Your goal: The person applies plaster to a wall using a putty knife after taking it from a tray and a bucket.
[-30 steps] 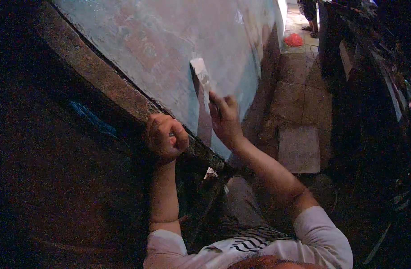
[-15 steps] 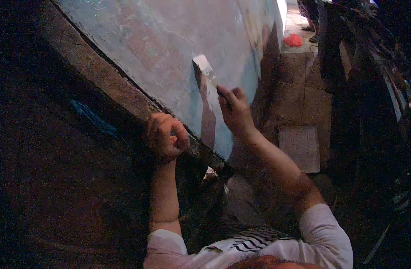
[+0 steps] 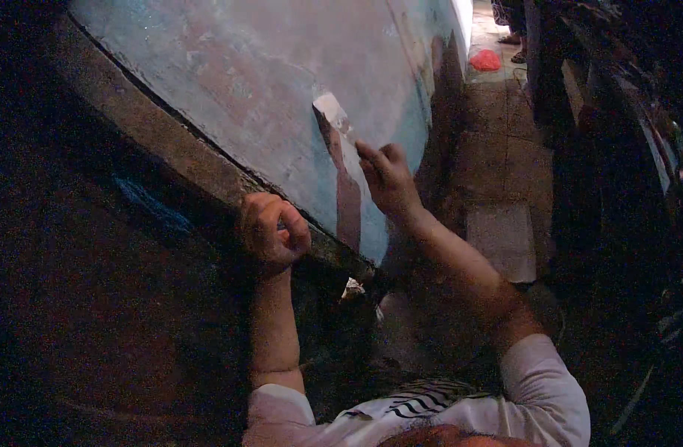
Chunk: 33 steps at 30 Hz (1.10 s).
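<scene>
My right hand (image 3: 388, 179) is closed around a scraper (image 3: 335, 115) with a wide, pale flat blade. The blade lies against a worn wall (image 3: 282, 89) with patchy white, pinkish and pale blue paint, and a long shadow falls below it. The handle is mostly hidden in my fingers. My left hand (image 3: 276, 229) is curled closed at the wall's lower edge, beside a brown border strip (image 3: 155, 141). A small dark bluish spot shows between its fingers; what they hold, if anything, is too hidden to tell.
A narrow tiled floor (image 3: 498, 141) runs along the right side, with a pale square slab (image 3: 500, 240) on it. Farther back lie a red plastic bag (image 3: 484, 60) and the feet of another person (image 3: 514, 45). Blue strands (image 3: 151, 205) show in the dark left.
The scraper and my right hand have shifted slightly left in the picture, the blade staying near the same patch of wall. My left hand has barely moved.
</scene>
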Motion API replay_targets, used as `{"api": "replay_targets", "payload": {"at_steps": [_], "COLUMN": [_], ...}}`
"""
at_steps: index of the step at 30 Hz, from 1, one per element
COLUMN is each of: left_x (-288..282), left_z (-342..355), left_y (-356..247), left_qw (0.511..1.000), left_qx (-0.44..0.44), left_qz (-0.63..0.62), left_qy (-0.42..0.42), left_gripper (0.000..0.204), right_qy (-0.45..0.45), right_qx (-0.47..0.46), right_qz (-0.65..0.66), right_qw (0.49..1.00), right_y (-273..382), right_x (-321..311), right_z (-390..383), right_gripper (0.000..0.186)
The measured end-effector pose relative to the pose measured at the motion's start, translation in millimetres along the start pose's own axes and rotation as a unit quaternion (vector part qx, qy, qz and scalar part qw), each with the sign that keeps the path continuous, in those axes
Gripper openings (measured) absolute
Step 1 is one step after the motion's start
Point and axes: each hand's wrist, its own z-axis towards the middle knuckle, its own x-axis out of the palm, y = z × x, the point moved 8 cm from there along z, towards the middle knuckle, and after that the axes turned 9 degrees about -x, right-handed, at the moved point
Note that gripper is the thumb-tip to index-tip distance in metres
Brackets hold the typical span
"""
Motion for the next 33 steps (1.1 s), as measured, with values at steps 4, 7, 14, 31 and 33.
{"api": "replay_targets", "payload": {"at_steps": [4,7,14,31,33], "left_x": [0,0,1,0,1], "left_z": [0,1,7,0,-5], "left_y": [-2,-1,-11,2,3], "left_qw": [1.0,1.0,1.0,1.0,1.0], "left_qx": [-0.005,-0.01,0.02,-0.003,0.004], "left_qz": [0.006,0.01,0.0,-0.007,-0.011], "left_qy": [0.007,-0.003,-0.004,-0.002,0.005], "left_gripper": [0.004,0.004,0.005,0.005,0.005], "right_qy": [0.059,0.033,-0.007,-0.056,-0.059], "right_qx": [0.031,0.013,-0.017,0.021,0.134], "right_qz": [-0.039,-0.049,-0.012,0.028,0.147], "right_qw": [0.997,0.998,1.0,0.998,0.978], "right_y": [0,0,-9,18,5], "right_x": [-2,-6,8,10,26], "right_z": [-30,-27,8,6,5], "right_gripper": [0.038,0.038,0.039,0.044,0.048]}}
